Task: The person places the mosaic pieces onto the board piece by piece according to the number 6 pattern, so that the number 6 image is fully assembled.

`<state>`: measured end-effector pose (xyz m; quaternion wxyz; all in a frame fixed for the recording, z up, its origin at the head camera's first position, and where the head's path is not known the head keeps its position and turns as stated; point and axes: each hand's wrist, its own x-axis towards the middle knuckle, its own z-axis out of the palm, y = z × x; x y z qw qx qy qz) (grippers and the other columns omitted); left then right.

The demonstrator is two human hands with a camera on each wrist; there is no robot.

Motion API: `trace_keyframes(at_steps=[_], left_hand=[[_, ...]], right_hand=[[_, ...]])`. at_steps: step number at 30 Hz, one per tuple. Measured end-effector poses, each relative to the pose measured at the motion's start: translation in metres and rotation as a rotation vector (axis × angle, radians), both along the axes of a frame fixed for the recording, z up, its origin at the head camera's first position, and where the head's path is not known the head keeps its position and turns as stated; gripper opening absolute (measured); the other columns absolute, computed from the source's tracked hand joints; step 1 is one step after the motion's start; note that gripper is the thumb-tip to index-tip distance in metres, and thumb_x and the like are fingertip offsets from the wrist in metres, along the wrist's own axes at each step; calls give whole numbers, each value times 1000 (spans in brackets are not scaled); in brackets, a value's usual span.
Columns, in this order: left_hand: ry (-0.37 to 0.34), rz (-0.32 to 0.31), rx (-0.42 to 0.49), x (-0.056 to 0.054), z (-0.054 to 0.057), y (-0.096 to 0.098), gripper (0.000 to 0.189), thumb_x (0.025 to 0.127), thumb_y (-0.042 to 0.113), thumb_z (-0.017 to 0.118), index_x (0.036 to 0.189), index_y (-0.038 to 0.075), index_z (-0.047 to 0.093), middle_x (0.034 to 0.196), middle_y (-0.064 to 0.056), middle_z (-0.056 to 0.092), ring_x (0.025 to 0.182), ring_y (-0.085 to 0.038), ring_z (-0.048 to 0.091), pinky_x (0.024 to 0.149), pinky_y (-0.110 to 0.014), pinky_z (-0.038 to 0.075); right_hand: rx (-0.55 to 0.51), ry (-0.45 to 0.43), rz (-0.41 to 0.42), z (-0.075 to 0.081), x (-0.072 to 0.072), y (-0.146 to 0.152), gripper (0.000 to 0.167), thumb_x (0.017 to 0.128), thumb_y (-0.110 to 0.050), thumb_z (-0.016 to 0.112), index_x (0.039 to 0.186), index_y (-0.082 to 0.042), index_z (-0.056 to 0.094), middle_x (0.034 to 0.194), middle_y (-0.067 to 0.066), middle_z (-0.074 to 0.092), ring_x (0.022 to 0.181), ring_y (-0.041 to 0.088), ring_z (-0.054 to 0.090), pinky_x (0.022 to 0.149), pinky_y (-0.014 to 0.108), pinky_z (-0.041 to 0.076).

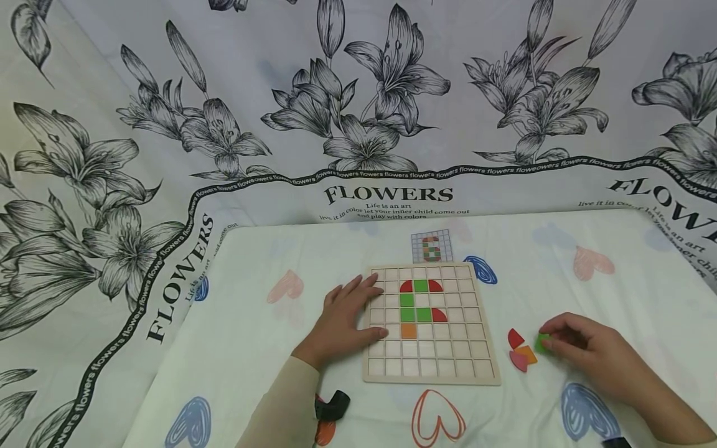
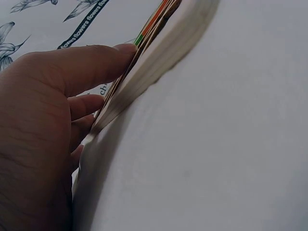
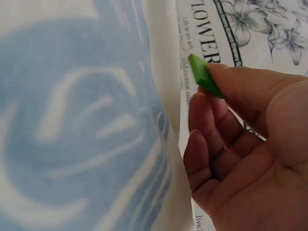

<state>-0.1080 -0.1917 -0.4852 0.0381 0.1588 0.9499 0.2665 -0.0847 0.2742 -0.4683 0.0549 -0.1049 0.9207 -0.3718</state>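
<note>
A wooden grid board [image 1: 459, 354] lies on the cloth-covered table. Red quarter-circles, green squares and an orange square [image 1: 409, 331] fill some of its upper-left and middle cells. My left hand [image 1: 344, 323] rests at the board's left edge, fingers spread and thumb on the rim. Right of the board, my right hand [image 1: 588, 348] pinches a green square tile [image 3: 204, 77] between thumb and fingertips. Just beside that hand sit a red quarter-circle [image 1: 515, 338], an orange tile [image 1: 526, 354] and a pinkish-red quarter-circle [image 1: 518, 361], which partly overlaps the orange one.
Behind the board's top edge lies a small pattern card [image 1: 431, 246] printed with a coloured grid figure. The white tablecloth [image 1: 313, 261] carries printed hearts. A flower-printed curtain [image 1: 381, 93] hangs at the back and left. A black strap piece [image 1: 333, 406] shows by the left sleeve.
</note>
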Motion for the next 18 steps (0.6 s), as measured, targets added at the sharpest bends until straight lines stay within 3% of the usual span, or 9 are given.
trace_keyframes(at_steps=[11,18], left_hand=[[21,-20,20,-1,-1,-2,77,91,59,76,159,31,54,176,19,26,163,-11,13,128,-48,5],[10,-19,10,1,-1,-3,78,91,61,75,160,31,53,176,20,26,163,-10,12,128,-47,4]], right_hand=[[-84,66,14,6,1,-8,19,96,-8,84,113,-14,77,101,-6,74,86,8,65,75,13,51],[-152,115,65,15,0,-18,21,96,-2,83,112,-14,77,102,-5,75,89,8,69,79,11,52]])
